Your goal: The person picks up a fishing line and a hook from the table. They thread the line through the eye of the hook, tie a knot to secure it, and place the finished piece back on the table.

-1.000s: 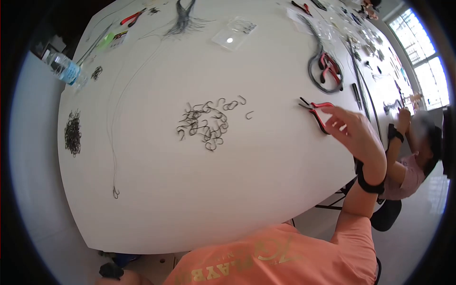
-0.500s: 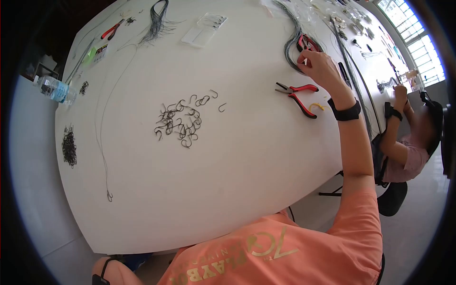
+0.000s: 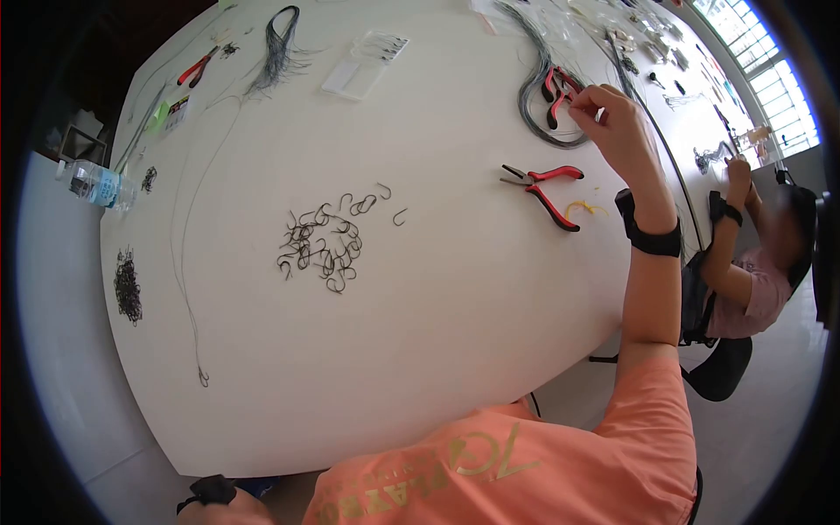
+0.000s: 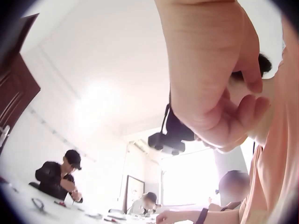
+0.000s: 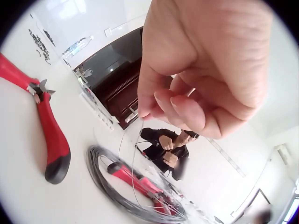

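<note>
My right hand (image 3: pixel 617 127) is raised by the looped coil of thin grey line (image 3: pixel 528 114). Thumb and fingertips pinch a fine strand (image 5: pixel 134 156), which trails down to the coil in the right wrist view. Red-handled pliers (image 3: pixel 550 118) lie inside the loop. Closer to me, a second pair of red and black pliers (image 3: pixel 555 210) lies spread beside a yellow scrap (image 3: pixel 579 208). My left hand (image 4: pixel 205 79) hangs low by my shirt, fingers loosely curled, nothing seen in them. It is mostly out of the head view.
Loose fish hooks (image 3: pixel 304 249) lie mid-table, with a denser dark pile (image 3: pixel 128 289) at the left edge. A long line ends in a hook (image 3: pixel 204 379). Farther off are a clear plastic case (image 3: pixel 354 79), a grey line bundle (image 3: pixel 273 66) and a water bottle (image 3: pixel 94 185). Another person (image 3: pixel 744 271) sits at right.
My right hand has gone from the nearer pliers to the coil, leaving those pliers on the table. Over the last half second it has shifted slightly right. The head view has turned.
</note>
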